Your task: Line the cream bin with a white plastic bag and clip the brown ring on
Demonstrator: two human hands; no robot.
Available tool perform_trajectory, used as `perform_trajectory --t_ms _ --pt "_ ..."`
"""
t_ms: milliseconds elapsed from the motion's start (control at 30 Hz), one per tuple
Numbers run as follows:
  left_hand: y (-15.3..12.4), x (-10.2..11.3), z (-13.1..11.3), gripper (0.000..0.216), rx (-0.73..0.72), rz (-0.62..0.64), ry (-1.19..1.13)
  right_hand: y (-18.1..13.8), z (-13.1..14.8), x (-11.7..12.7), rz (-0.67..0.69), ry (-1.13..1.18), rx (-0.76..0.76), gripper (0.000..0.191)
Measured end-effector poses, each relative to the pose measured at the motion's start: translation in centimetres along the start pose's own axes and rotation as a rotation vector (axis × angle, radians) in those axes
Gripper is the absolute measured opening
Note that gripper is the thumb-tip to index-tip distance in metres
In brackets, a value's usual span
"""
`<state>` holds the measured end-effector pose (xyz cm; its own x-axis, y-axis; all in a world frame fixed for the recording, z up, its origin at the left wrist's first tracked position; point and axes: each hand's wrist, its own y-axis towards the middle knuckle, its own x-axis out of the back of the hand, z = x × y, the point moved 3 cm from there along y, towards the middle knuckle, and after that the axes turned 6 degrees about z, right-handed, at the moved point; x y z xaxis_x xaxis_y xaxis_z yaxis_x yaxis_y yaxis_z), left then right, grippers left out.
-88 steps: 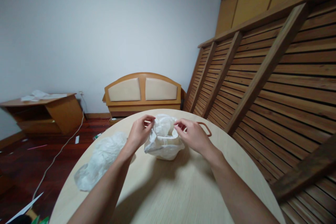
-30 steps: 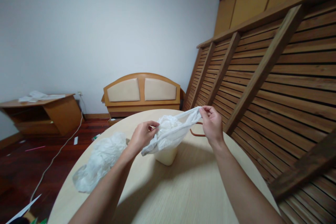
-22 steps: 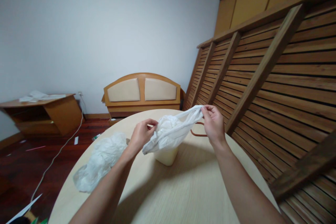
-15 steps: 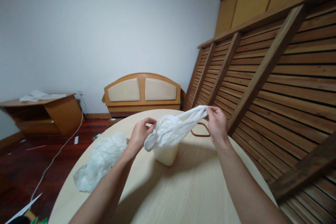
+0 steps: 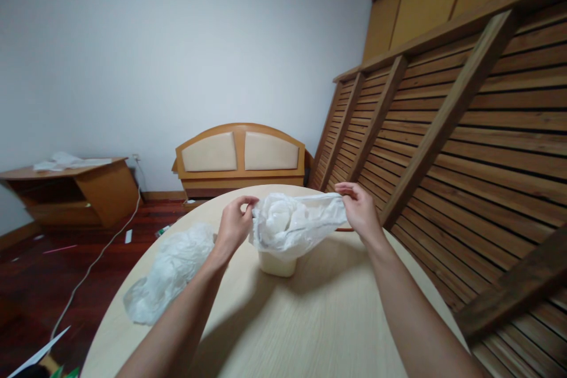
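A white plastic bag (image 5: 305, 218) is stretched between my two hands over a small cream-coloured bin (image 5: 277, 264) on the round table. My left hand (image 5: 237, 221) pinches the bag's edge at the bin's left side. Off to the right, my right hand (image 5: 361, 209) grips the other end and holds it pulled out past the bin. The bag covers the bin's upper part and rim. A crumpled heap of white plastic bags (image 5: 177, 269) lies on the table beside my left forearm. Behind the stretched bag, a brown loop (image 5: 343, 230) is mostly hidden.
The pale round table (image 5: 336, 319) stands before me. A wooden slatted frame (image 5: 443, 147) leans along the right side. Beyond the table is a padded headboard (image 5: 239, 153). A low wooden desk (image 5: 84, 195) and a white cable (image 5: 95, 260) are on the left.
My right hand has moved slightly down and left, and the bag has opened wider and flatter over the bin. My left hand has shifted slightly left.
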<state>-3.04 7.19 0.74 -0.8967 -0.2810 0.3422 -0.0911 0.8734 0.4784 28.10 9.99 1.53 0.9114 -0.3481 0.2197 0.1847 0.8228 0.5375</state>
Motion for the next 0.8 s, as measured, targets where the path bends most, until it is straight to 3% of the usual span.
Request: perform_trajectory --t_ms 200,433,533,700,800 --pt "0.2 0.2 -0.1 0.024 0.052 -0.013 -0.110 -1.1 -0.4 -1.5 0.257 -0.197 -0.013 0.030" --pt "0.0 -0.1 -0.3 0.046 0.104 0.035 -0.208 -2.1 -2.1 -2.3 0.464 -0.356 0.027 0.029" --pt "-0.1 -0.3 -0.4 0.052 0.126 0.065 -0.272 -1.9 -2.3 -2.6 0.470 -0.372 0.081 0.035" --pt "-0.2 -0.8 -0.7 0.064 0.153 0.146 -0.394 -0.9 -2.2 -2.9 0.361 -0.349 0.170 0.051" --pt "-0.1 -0.6 -0.7 0.063 0.106 0.108 -0.401 -0.6 -1.6 -2.5 0.270 -0.311 0.224 0.053"
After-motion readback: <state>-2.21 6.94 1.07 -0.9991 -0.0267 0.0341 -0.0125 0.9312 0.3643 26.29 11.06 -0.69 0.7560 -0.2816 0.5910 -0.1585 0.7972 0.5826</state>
